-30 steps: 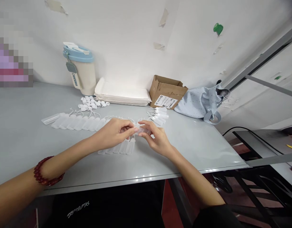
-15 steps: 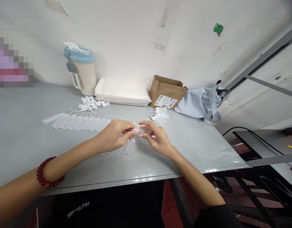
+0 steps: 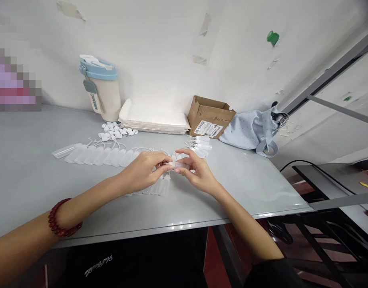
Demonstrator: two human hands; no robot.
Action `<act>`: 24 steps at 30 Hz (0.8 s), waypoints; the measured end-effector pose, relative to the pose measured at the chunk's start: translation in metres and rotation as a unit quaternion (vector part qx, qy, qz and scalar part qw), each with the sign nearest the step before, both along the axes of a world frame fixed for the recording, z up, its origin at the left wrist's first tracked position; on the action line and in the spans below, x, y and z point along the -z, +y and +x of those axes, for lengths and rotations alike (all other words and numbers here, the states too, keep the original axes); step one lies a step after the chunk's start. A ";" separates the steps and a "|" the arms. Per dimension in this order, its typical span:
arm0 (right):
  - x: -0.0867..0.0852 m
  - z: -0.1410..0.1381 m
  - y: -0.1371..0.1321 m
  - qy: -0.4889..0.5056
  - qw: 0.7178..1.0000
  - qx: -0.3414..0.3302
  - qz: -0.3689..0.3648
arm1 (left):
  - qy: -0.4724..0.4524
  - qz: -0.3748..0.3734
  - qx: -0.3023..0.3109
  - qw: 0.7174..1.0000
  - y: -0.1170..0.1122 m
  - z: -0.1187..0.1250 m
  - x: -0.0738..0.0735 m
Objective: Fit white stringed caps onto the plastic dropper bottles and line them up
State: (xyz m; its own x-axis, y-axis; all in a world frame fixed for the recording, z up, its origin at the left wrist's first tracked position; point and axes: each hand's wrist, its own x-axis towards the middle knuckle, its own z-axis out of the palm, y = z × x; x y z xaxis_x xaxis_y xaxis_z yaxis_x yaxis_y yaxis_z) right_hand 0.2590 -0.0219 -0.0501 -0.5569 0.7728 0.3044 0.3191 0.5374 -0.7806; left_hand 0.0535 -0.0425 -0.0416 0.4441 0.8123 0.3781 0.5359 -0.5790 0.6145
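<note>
Over the middle of the table, my left hand [image 3: 146, 170] pinches the white end of a small clear plastic tag [image 3: 181, 165]. My right hand [image 3: 200, 174] grips the tag's clear body between thumb and fingers, its index finger arched above. Fingertips partly cover where the white end meets the clear part. Left of my hands lies a row of translucent tags [image 3: 95, 155] with white string loops, overlapping side by side. Below my left hand more translucent tags [image 3: 156, 187] lie in a second row, partly hidden by it. A small bunch of white tags [image 3: 201, 146] lies beyond my right hand.
Small white plastic pieces [image 3: 114, 131] lie heaped by a blue-lidded cup [image 3: 107, 92]. Against the wall sit a stack of white envelopes [image 3: 155, 118], an opened cardboard box [image 3: 210, 116] and a light-blue cloth bag [image 3: 246, 130]. A metal frame [image 3: 336, 106] stands at right.
My right index finger has lifted a little and arched away from the clear tag. Both hands otherwise stay in nearly the same place, and the view has shifted slightly.
</note>
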 end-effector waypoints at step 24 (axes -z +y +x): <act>0.027 0.080 0.106 0.072 0.923 0.358 0.123 | -0.071 -0.058 -0.179 0.979 0.015 -0.020 -0.005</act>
State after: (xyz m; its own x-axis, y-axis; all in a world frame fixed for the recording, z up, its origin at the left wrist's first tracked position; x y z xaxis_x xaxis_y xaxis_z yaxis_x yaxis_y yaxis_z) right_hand 0.3387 0.0845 -0.0771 0.1292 0.8251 0.5500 0.5640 0.3950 -0.7251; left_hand 0.0333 -0.0271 -0.0363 0.0716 0.9474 0.3120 0.5959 -0.2915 0.7483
